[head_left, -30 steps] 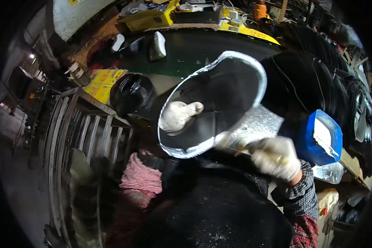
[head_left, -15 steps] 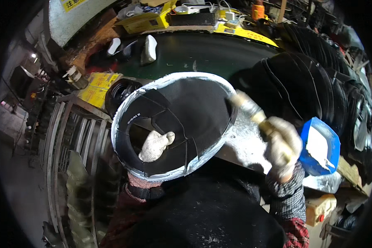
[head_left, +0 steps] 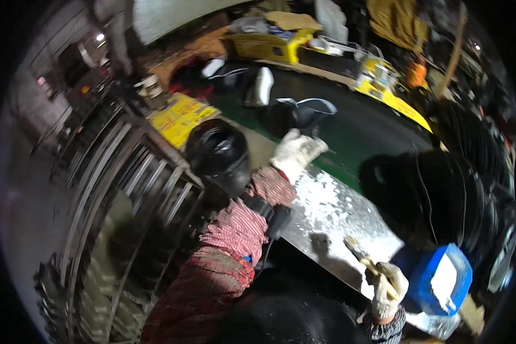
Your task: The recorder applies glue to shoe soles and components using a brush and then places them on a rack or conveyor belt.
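Dim, cluttered workshop; a powder-dusted grey metal bench top [head_left: 327, 212] lies before the person. Left hand [head_left: 297, 150], in a white glove, reaches out with fingers loosely spread and empty, just short of a black rubber ring-shaped piece [head_left: 299, 113] lying on the green mat [head_left: 361, 135]. Right hand [head_left: 389, 289], gloved, is closed round a wooden-handled brush [head_left: 366, 261] beside the blue tub of white powder [head_left: 441, 281]. Judged: dusting appears between pieces; a stack of black rubber rings [head_left: 441, 195] waits at right.

Your left hand [head_left: 295, 152] and right hand [head_left: 387, 289] wore white gloves; your sleeve [head_left: 235, 229] was red-and-white striped. The tub [head_left: 441, 281] was blue, the desk [head_left: 332, 212] white-speckled grey, the boxes [head_left: 269, 46] yellow.
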Action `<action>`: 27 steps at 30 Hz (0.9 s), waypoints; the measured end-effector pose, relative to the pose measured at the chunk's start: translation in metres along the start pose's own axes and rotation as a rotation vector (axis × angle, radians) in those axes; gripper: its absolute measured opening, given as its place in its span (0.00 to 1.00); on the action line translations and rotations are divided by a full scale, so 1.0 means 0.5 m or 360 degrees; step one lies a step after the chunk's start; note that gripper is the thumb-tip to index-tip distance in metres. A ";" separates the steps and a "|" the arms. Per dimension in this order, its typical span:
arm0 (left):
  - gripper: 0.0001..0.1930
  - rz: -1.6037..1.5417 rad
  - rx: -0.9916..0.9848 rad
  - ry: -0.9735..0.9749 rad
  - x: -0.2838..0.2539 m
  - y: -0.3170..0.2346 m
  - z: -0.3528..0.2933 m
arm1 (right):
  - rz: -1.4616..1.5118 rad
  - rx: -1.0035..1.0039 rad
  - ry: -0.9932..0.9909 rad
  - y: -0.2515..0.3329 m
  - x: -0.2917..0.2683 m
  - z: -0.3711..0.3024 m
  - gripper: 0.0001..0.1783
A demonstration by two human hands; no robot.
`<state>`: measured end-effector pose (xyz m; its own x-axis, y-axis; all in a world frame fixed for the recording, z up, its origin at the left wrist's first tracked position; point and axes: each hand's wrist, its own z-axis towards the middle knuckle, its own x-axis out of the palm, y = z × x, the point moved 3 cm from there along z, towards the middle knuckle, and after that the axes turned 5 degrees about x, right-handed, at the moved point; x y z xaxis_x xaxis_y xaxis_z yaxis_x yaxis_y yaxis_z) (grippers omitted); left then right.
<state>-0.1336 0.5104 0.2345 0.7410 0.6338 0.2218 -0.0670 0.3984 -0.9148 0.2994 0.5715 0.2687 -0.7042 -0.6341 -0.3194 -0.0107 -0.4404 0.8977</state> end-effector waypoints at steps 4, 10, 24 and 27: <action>0.26 -0.0631 -0.0072 -0.0434 -0.007 -0.190 -0.143 | 0.0171 0.0129 -0.0044 0.006 0.022 0.002 0.18; 0.19 0.2991 0.1753 -0.0756 -0.301 -0.747 -0.593 | 0.0762 0.0673 0.0604 0.007 0.107 0.059 0.15; 0.39 0.1819 0.0446 -0.2680 -0.553 -1.110 -1.278 | -0.0153 0.0126 0.0992 0.181 0.223 0.045 0.14; 0.26 0.0436 0.0969 -0.2074 -0.527 -1.055 -1.174 | -0.0160 0.0178 0.0755 0.166 0.204 0.018 0.14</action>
<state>0.0987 -0.2560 0.4605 -0.4346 0.7404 0.5128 -0.6144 0.1725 -0.7699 0.2201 0.4759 0.3135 -0.2952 -0.8227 -0.4857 -0.1563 -0.4600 0.8741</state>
